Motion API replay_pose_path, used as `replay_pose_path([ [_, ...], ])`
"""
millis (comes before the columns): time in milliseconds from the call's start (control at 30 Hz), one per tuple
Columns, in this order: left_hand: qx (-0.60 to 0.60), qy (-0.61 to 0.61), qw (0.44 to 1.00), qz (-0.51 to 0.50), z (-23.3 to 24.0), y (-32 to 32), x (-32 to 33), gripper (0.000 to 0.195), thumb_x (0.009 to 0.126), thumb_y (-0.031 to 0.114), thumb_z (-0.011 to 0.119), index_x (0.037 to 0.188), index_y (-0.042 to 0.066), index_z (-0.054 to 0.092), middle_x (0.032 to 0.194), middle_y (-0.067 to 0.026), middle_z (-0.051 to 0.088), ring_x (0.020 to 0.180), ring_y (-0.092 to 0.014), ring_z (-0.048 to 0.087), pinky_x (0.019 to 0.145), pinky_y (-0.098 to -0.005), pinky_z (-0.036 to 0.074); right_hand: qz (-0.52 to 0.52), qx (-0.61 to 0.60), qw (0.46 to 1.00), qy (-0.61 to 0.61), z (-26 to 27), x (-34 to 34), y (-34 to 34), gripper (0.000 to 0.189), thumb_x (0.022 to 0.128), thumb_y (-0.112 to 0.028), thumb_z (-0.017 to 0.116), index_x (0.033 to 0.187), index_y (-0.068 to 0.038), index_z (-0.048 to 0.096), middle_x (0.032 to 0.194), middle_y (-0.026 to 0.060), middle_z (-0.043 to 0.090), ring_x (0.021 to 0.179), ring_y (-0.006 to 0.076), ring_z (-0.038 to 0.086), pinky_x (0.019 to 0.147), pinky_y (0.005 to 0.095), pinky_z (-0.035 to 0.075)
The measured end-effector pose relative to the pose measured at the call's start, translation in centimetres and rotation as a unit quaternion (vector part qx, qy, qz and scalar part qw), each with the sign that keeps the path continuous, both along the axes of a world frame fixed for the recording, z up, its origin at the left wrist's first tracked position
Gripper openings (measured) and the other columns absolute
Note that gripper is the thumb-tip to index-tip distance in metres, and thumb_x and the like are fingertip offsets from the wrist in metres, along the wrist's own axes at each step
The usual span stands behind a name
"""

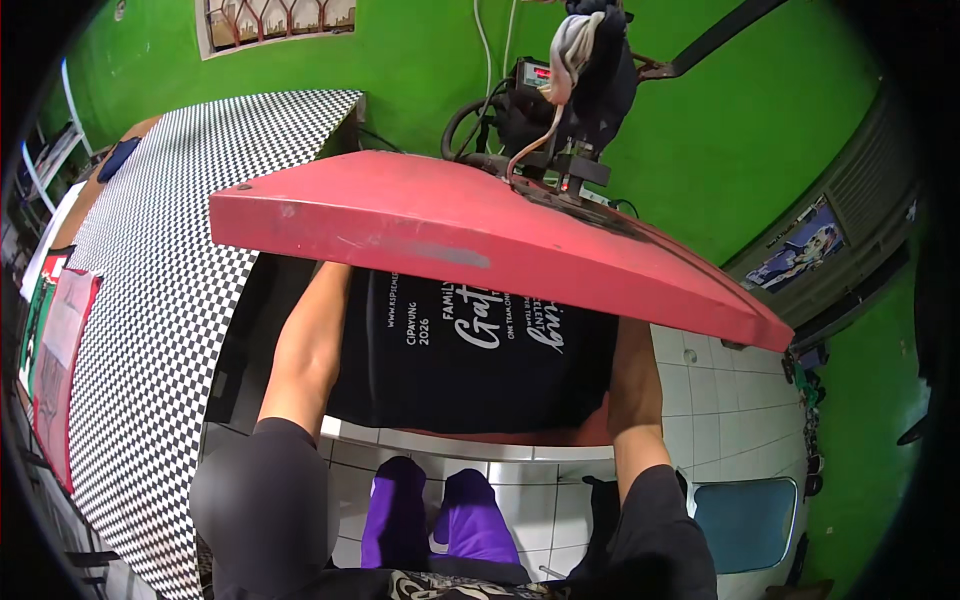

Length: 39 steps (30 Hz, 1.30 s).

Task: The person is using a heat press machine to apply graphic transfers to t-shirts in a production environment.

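Observation:
A black printed T-shirt [472,382] lies spread on the lower bed [592,429] of a heat press, its white lettering facing up. Above it the red upper platen [450,217] of the press is raised and covers the shirt's far part. Both my forearms reach under the platen, one at each side of the shirt. My left hand and my right hand are hidden beneath the platen, so what they touch cannot be seen.
A table with a black-and-white checkered cover [172,225] stands at the left, with a red-framed screen [67,360] at its edge. A control box [534,73] and cables sit behind the press. A blue-seated chair [742,525] is at the lower right.

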<state>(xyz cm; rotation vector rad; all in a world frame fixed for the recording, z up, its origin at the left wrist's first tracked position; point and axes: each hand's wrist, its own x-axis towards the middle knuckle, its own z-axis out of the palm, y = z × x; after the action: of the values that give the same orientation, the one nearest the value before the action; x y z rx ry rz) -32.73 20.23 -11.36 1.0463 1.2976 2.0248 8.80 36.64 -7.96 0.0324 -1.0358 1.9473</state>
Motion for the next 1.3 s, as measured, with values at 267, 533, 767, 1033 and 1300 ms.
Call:
replay_pose_path([
  [267,-0.055,0.077,0.995,0.041,-3.5,-1.4,0.3,0.067,0.089,0.053,0.062,0.135,0.005,0.052,0.137,-0.0171,0.055,0.124,-0.03,0.053,0.098,-0.0434,0.045,0.036,-0.048,0.996,-0.06,-2.8,-0.5,-0.7,0.058,0.103,-0.045,0.04,0.146,-0.006,0.038,0.146,0.0145,0.045,0.131,0.0291,0.046,0.108,0.0448,0.042],
  [533,-0.088,0.165,0.978,0.092,-4.8,-1.7,-1.7,0.065,0.089,0.051,0.062,0.134,0.004,0.053,0.134,-0.0189,0.057,0.122,-0.031,0.055,0.097,-0.0432,0.046,-0.233,0.567,0.571,-0.546,-3.5,-8.0,-1.0,0.051,0.102,-0.039,0.046,0.142,-0.008,0.046,0.14,0.0133,0.052,0.128,0.0272,0.05,0.106,0.0424,0.043],
  [767,-0.157,0.302,0.92,0.193,-3.9,-9.8,-14.1,0.064,0.089,0.05,0.063,0.132,0.004,0.054,0.132,-0.0205,0.059,0.12,-0.032,0.057,0.096,-0.0432,0.047,-0.208,0.452,0.746,-0.443,-2.8,-21.9,-5.2,0.049,0.099,-0.037,0.051,0.138,-0.007,0.05,0.135,0.0143,0.055,0.124,0.029,0.053,0.102,0.0442,0.045],
  [1033,-0.419,0.207,0.876,0.115,-0.8,-22.7,7.5,0.051,0.097,0.045,0.054,0.115,-0.002,0.065,0.098,-0.025,0.07,0.098,-0.04,0.068,0.085,-0.0418,0.051,-0.259,0.252,0.814,-0.455,-10.4,-13.6,-4.1,0.046,0.096,-0.034,0.059,0.131,-0.006,0.055,0.129,0.0157,0.059,0.118,0.0315,0.057,0.096,0.0465,0.048],
  [1300,-0.356,0.173,0.882,0.256,-1.6,-29.3,9.8,0.034,0.097,0.025,0.063,0.094,-0.008,0.066,0.069,-0.0055,0.063,0.068,-0.007,0.05,0.062,-0.028,0.043,-0.492,0.367,0.334,-0.715,-1.6,2.4,-14.3,0.037,0.087,-0.028,0.064,0.112,-0.001,0.058,0.113,0.0229,0.06,0.109,0.0405,0.057,0.088,0.0513,0.048],
])
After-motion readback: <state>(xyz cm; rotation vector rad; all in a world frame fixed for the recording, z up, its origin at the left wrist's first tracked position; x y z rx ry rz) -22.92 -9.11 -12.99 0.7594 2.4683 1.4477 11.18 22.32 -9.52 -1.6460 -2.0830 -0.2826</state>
